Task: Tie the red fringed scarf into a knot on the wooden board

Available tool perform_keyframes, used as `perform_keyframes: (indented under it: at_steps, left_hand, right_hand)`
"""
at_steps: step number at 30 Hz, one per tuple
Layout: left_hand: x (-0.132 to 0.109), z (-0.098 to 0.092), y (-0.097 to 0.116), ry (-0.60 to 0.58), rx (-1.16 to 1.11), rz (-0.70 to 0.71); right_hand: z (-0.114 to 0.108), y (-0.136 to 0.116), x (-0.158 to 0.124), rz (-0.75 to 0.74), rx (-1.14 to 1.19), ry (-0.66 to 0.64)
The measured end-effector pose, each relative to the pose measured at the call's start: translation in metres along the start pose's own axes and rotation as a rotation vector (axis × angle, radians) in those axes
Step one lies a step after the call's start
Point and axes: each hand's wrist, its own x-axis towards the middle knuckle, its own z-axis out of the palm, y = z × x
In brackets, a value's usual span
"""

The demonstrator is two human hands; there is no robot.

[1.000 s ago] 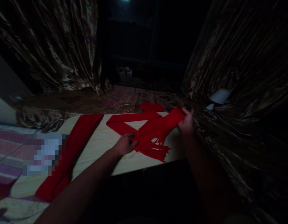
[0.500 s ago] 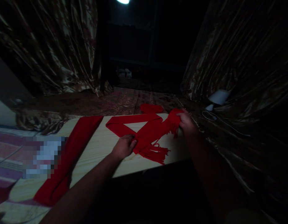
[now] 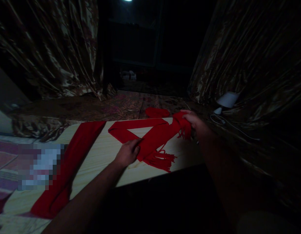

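Note:
A red fringed scarf (image 3: 152, 138) lies folded across the light wooden table (image 3: 103, 156). My left hand (image 3: 127, 152) pinches the scarf's folded edge near its lower fringed end and rests on the table. Over at the table's right edge, my right hand (image 3: 193, 120) is closed on the scarf's other fringed end and holds it lifted, so the fringe hangs below my fingers. A second red scarf (image 3: 72, 162) lies stretched out flat on the left part of the table.
Shiny patterned curtains (image 3: 47, 52) hang on the left and right. A white lamp-like object (image 3: 227, 100) with a cable sits at the right. A patterned carpet (image 3: 121, 104) lies beyond the table. A blurred patch covers something at the table's left.
My right hand has turned and raised the scarf's end, whose fringe now hangs down. The left hand stays on the fold. The view has shifted slightly.

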Motion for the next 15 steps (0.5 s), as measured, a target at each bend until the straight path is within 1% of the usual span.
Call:
perform_keyframes:
  at_steps: [2, 3, 5, 7, 10, 12, 15]
  left_hand:
    - [0.0, 0.0, -0.001, -0.03, 0.008, 0.082]
    - [0.0, 0.001, -0.002, -0.042, 0.027, 0.109]
    - [0.0, 0.004, -0.004, -0.041, 0.079, 0.122]
    - [0.0, 0.006, -0.005, -0.02, 0.11, 0.102]
    - [-0.001, 0.007, -0.004, 0.002, 0.083, 0.111]
    - [-0.002, 0.006, -0.002, -0.002, 0.076, 0.14]
    - [-0.003, 0.004, -0.001, 0.007, 0.118, 0.17]
  right_hand:
    - [0.001, -0.023, -0.001, -0.129, 0.148, -0.096]
    - [0.002, -0.034, -0.002, -0.201, 0.223, -0.12]
    - [0.006, -0.051, -0.001, -0.308, 0.324, -0.118]
    - [0.012, -0.06, 0.001, -0.319, 0.325, -0.085]
    - [0.021, -0.065, 0.011, -0.226, 0.223, -0.055]
    - [0.025, -0.07, 0.019, -0.201, 0.193, -0.048]
    - [0.026, -0.08, 0.033, -0.286, 0.223, -0.032]
